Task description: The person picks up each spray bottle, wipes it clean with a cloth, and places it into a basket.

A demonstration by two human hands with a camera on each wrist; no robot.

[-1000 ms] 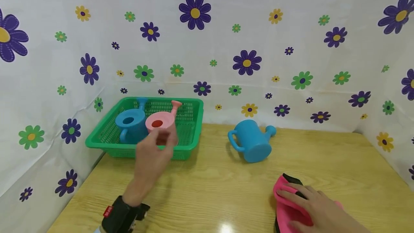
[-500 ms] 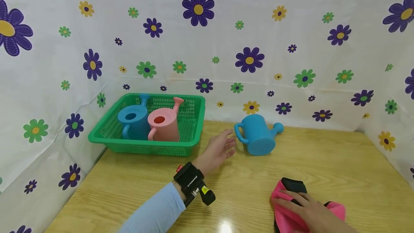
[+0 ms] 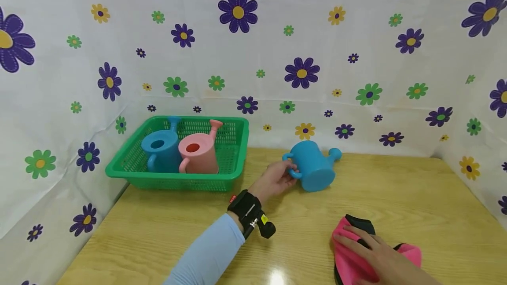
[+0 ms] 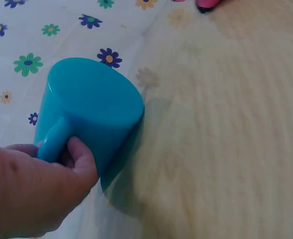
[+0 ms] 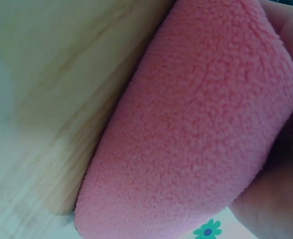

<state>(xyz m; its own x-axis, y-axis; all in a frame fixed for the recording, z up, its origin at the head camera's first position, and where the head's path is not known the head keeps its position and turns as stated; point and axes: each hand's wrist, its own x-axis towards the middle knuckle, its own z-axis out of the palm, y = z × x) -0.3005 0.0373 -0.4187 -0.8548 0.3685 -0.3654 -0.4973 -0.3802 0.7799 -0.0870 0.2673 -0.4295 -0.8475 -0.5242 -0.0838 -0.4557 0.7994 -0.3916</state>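
At left of frame, two watering cans (image 3: 160, 155) sit in the basket (image 3: 178, 183); the left grip (image 3: 274, 180) pinches a third can (image 3: 310, 162), still outside. The right grip (image 3: 378, 256) holds pink cloth (image 5: 186, 124).

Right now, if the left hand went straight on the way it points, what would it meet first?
Probably the body of the blue watering can lying on the table; the left hand holds its handle. The remaining gap is unclear.

Your wood-grain table (image 3: 301, 232) carries a green basket (image 3: 174, 183), a blue watering can (image 3: 313, 166) on its side and a pink cloth (image 3: 345, 264).
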